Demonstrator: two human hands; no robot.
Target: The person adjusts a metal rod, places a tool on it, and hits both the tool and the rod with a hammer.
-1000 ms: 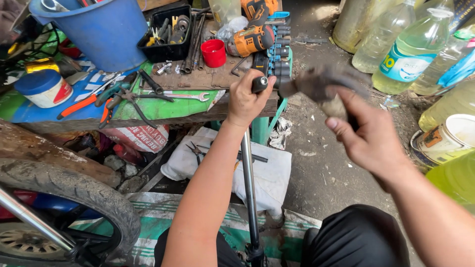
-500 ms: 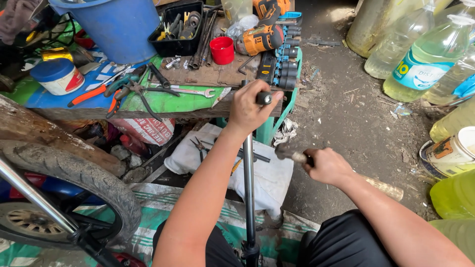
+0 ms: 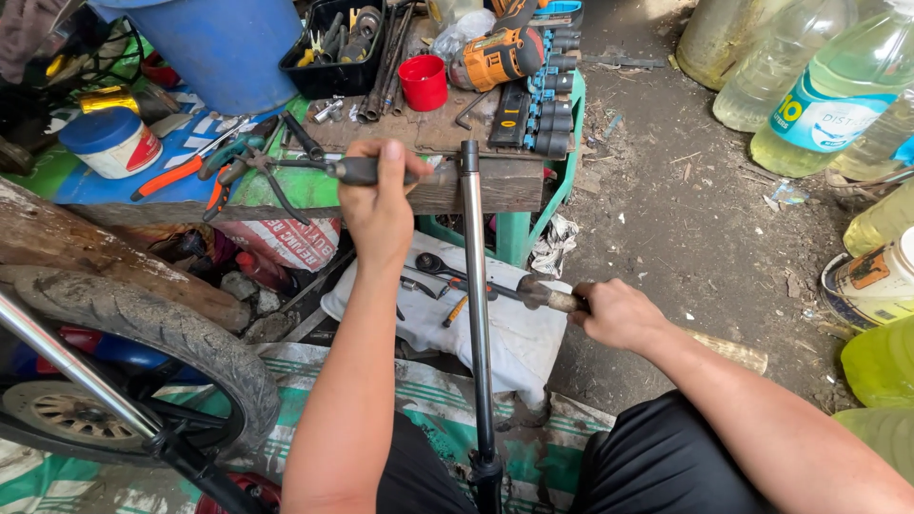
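Smooth metal tube (image 3: 473, 286) (glossy), rough wooden bench (image 3: 476, 186)

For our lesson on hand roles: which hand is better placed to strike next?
Probably the right. The right hand grips the hammer low beside the upright tube, free to swing; the left hand is occupied holding the black-handled tool near the tube's top.

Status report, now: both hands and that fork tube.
Left hand gripping a dark-handled tool beside the tube top. Right hand holds a hammer low. Fork tube upright between the knees. Nothing blocking the tube.
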